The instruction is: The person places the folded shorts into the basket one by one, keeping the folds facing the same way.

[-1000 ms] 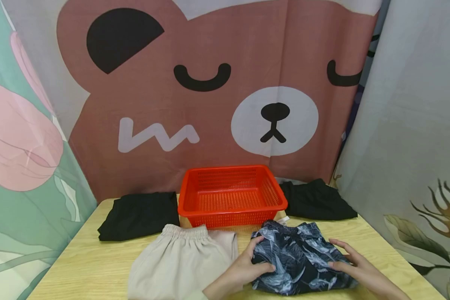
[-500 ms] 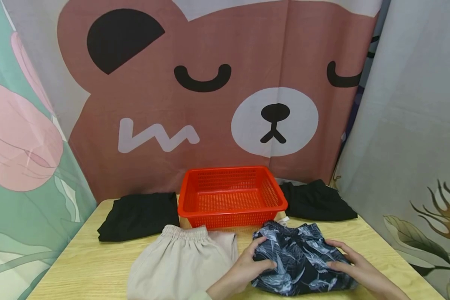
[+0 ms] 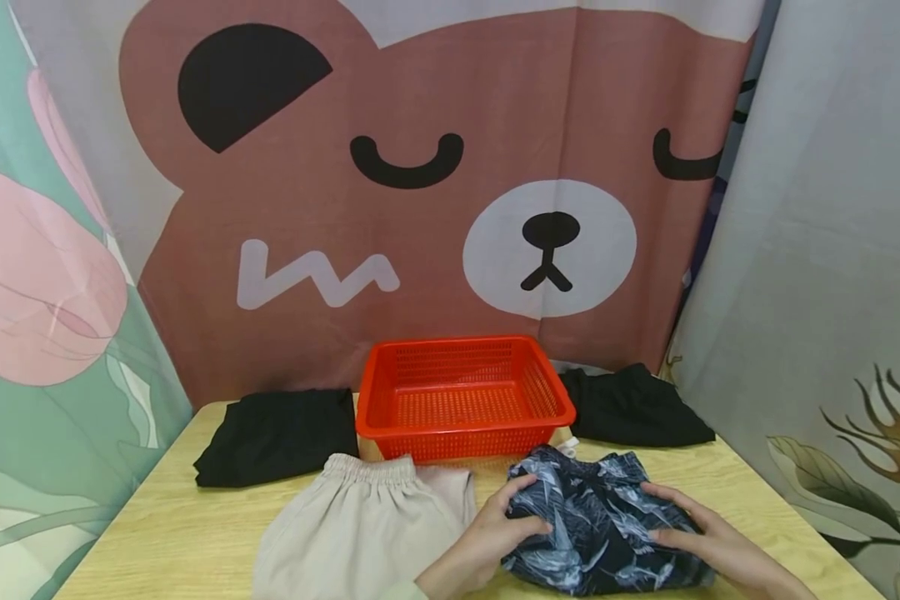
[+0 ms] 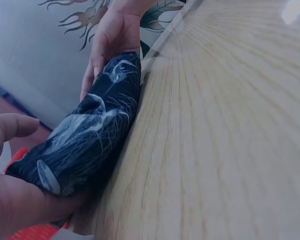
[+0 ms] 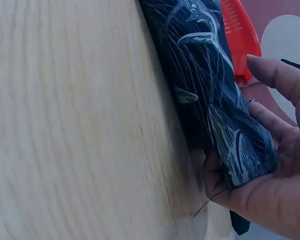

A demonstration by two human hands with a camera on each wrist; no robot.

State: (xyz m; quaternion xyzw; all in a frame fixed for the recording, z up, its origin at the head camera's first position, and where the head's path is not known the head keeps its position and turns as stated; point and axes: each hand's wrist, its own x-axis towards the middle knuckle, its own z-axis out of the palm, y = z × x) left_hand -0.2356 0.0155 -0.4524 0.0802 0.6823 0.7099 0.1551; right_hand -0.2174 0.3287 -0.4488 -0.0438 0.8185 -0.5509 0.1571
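Note:
Folded dark blue shorts with a white leaf-like print lie at the table's front right, waistband toward the back. On their left side my left hand grips the edge, thumb on top; in the left wrist view its fingers pass beneath the cloth. Opposite it, my right hand holds the other side, thumb over the print. The right wrist view shows fingers of that hand tucked under the rolled end of the fabric. Left of the shorts lies a beige elastic-waist garment, close to my left wrist.
A red perforated basket stands at the back centre with nothing inside. One folded black garment lies left of it, another black garment to its right. Printed curtains hang behind the wooden table.
My right hand has shifted slightly left, and the shorts bunch a little more between both hands. The head view has tilted up slightly. Basket and other garments stay in place.

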